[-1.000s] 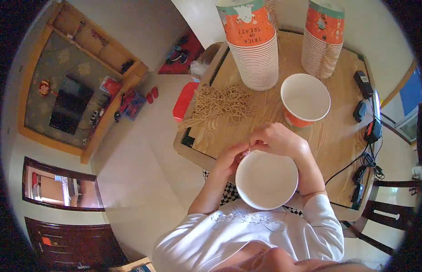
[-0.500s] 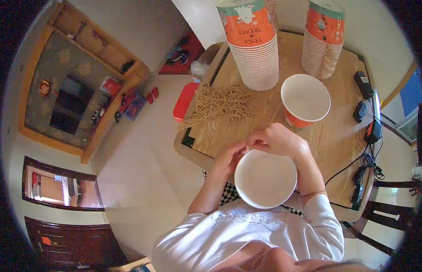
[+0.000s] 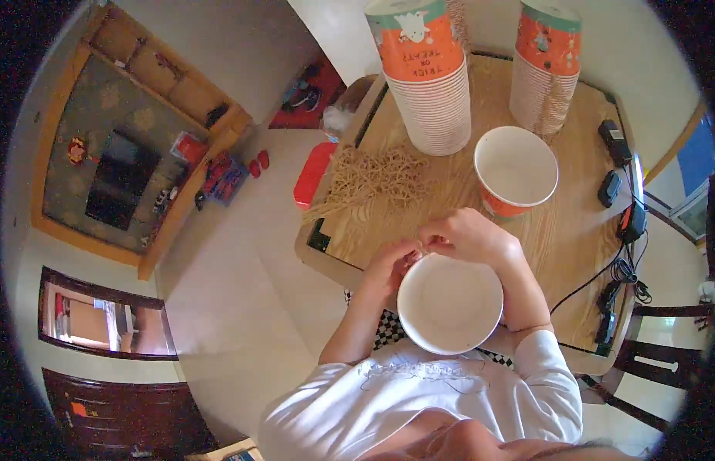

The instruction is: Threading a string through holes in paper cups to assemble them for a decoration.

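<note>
We are finding the left hand [image 3: 390, 266] and right hand [image 3: 467, 232] curling inward at the far rim of the white-lined paper tub [image 3: 450, 304], which is apparently resting against the shirt [image 3: 450, 392] for steadiness, though what either is pinching we cannot tell.

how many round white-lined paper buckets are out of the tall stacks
2: one orange-sided bucket stands on the light wooden table; another white-lined bucket is nearer the body, by the left hand and right hand. More may hide behind the tall paper stacks.
</note>
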`<state>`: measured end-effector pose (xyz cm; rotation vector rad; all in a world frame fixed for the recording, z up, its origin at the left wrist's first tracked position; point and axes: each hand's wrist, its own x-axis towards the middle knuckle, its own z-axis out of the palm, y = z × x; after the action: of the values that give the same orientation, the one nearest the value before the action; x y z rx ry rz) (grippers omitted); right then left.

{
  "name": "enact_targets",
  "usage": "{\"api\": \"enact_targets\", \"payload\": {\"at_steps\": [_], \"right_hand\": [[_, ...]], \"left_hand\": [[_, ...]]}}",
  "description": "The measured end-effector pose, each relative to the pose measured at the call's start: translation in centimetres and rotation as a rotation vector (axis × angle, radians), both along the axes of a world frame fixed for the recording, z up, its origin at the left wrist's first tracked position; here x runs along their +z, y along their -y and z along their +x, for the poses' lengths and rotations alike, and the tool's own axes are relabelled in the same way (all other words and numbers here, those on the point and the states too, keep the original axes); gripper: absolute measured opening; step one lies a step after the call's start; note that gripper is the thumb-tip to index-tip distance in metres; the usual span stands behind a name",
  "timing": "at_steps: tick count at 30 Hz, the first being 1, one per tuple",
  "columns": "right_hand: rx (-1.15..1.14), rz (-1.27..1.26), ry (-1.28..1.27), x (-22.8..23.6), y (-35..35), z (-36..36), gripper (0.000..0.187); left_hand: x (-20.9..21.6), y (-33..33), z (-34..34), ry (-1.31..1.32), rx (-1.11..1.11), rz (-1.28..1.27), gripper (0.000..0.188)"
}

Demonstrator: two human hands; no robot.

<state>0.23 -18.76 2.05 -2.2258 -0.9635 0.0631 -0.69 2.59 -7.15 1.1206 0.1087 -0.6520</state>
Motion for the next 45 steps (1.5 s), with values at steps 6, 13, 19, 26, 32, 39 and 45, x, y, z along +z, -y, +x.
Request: {"api": "enact_targets", "payload": {"at_steps": [6,13,19,26,32,39,45], "right_hand": [[-0.019,-0.053,-0.002,-1.1,-0.1,0.2,0.012],[-0.078,-0.065,-0.044,-0.3,-0.1,0.2,0.013],[-0.026,-0.072,-0.007,-0.7,-0.2,0.4,0.016],[-0.041,-0.113,0.009,-1.3,-0.2,0.6,0.016],[-0.038,-0.107,-0.063,-0.9,-0.5,0.3,0.011],[-0.084,-0.079,0.005,-1.3,0.2,0.4,0.015],[-0.072,-0.06,-0.042,-1.4,0.5,0.5,0.015]], "left_hand": [[1.0,0.8,-0.1,0.031,-0.075,-0.005,0.025],[2.4,1.2,-0.5,0.1,-0.076,0.154,0.022],[3.2,2.2,-0.7,0.021,-0.029,-0.043,0.016],[2.4,1.7,-0.7,0.228,-0.067,0.207,0.022],[2.1,1.8,-0.5,0.088,-0.008,0.162,0.021],[1.6,1.3,-0.8,-0.046,0.092,-0.1,0.024],[2.6,1.4,-0.9,-0.009,0.048,0.001,0.025]]}}
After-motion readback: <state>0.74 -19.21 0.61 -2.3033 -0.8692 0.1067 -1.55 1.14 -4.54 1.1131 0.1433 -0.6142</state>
